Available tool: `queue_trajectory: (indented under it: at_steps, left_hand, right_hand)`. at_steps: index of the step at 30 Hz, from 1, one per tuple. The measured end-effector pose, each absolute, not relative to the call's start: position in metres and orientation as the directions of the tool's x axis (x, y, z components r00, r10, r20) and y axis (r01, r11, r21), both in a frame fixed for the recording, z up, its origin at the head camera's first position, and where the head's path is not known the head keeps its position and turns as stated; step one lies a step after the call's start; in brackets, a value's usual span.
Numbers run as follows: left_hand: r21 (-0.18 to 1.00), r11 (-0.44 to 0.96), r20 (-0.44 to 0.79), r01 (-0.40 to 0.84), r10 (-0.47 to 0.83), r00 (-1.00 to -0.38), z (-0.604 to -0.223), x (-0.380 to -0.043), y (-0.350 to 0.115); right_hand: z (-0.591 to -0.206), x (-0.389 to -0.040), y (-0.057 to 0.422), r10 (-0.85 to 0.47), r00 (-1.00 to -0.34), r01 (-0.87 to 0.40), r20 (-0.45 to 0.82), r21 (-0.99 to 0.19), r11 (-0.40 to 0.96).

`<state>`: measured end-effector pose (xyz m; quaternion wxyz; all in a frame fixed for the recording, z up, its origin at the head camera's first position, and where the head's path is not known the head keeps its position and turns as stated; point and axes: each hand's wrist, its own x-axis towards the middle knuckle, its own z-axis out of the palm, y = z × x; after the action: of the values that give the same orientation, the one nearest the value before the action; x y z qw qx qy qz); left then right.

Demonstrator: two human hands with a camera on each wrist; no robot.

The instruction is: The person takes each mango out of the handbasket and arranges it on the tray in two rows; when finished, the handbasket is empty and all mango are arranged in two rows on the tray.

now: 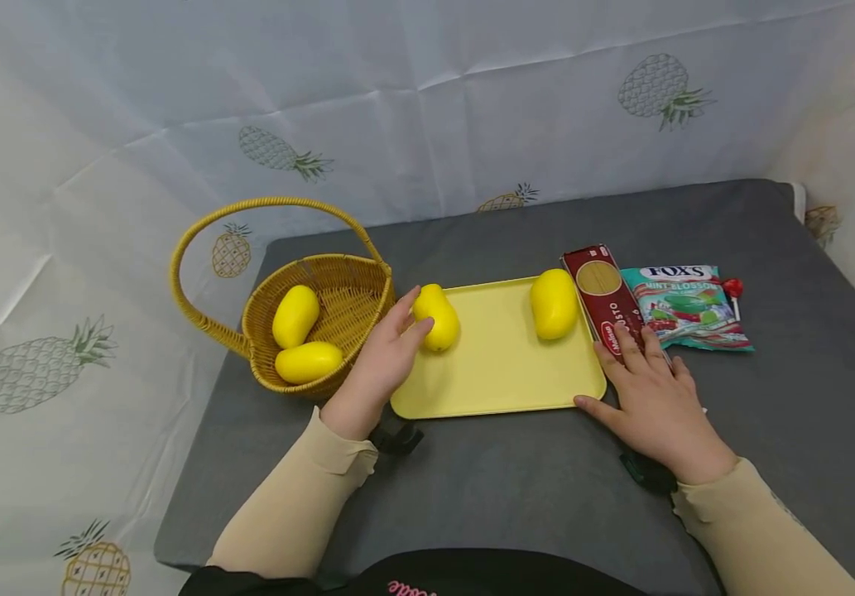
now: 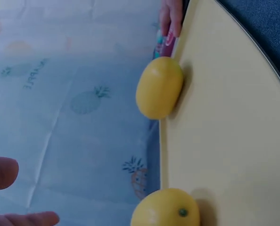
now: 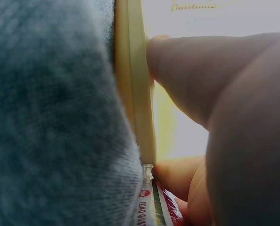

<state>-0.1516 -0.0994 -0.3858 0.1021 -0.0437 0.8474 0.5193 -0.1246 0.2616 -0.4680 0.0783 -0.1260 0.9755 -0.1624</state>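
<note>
Tray [image 1: 494, 372]: flat yellow rectangle, rounded corners, on grey cloth-covered desk [image 1: 501, 488] — carries two smooth, plump fruits [image 1: 554, 305].
Basket [image 1: 353, 310]: woven, arched handle, two fruits inside.
Left hand [image 1: 385, 358]: straight fingers, thumb apart, beside the tray's left fruit [image 1: 438, 319].
Right hand [image 1: 650, 406]: fingers spread over the slim box [image 1: 600, 285] — thumb at tray's corner.

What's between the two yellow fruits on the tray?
Nothing sits there: in the head view, only a bare stretch of the yellow tray separates the left fruit from the right fruit.
</note>
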Motion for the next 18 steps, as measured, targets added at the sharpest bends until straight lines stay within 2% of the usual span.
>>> queue_trajectory:
  at_steps: [4,10,14,18]
  left_hand:
    - [0.856,0.509,-0.138,-0.093,0.053,-0.989,-0.364,-0.143,-0.109]
    - [0.808,0.589,-0.019,-0.014,0.004,-1.000,-0.322,-0.149,-0.148]
    - [0.724,0.682,-0.103,-0.098,-0.034,-0.994,-0.305,-0.168,-0.184]
    - [0.656,0.723,-0.296,-0.218,-0.019,-0.955,-0.315,-0.186,-0.216]
  right_hand:
    - [-0.468,-0.125,0.262,-0.275,-0.955,-0.225,-0.107,-0.338,0.914]
    - [-0.469,-0.126,0.262,-0.282,-0.954,-0.232,-0.105,-0.337,0.912]
    - [-0.470,-0.126,0.263,-0.282,-0.954,-0.234,-0.102,-0.337,0.912]
    - [-0.471,-0.126,0.264,-0.284,-0.954,-0.235,-0.100,-0.337,0.911]
